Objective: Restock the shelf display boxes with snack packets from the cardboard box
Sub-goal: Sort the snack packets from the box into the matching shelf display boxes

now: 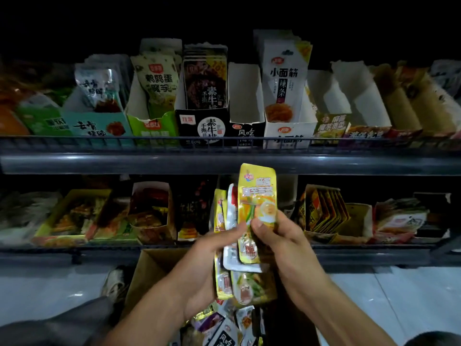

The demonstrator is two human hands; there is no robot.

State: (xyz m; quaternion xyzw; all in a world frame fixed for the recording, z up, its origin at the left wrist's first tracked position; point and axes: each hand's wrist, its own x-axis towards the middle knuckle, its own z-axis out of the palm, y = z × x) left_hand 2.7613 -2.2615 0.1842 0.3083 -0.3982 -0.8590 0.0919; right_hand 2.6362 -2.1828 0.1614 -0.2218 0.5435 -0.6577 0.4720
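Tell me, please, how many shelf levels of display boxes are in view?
2: the upper shelf runs across the frame's middle; the lower shelf sits beneath it, just above the cardboard box. More may be hidden in the dark above.

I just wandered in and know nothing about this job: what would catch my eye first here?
First, the bright yellow snack packet held upright at centre, pinched by the right hand in front of a fanned bunch of packets gripped by the left hand. Next, on the upper shelf, the tall white display box beside an empty one. Below the hands, an open cardboard box holds loose packets.
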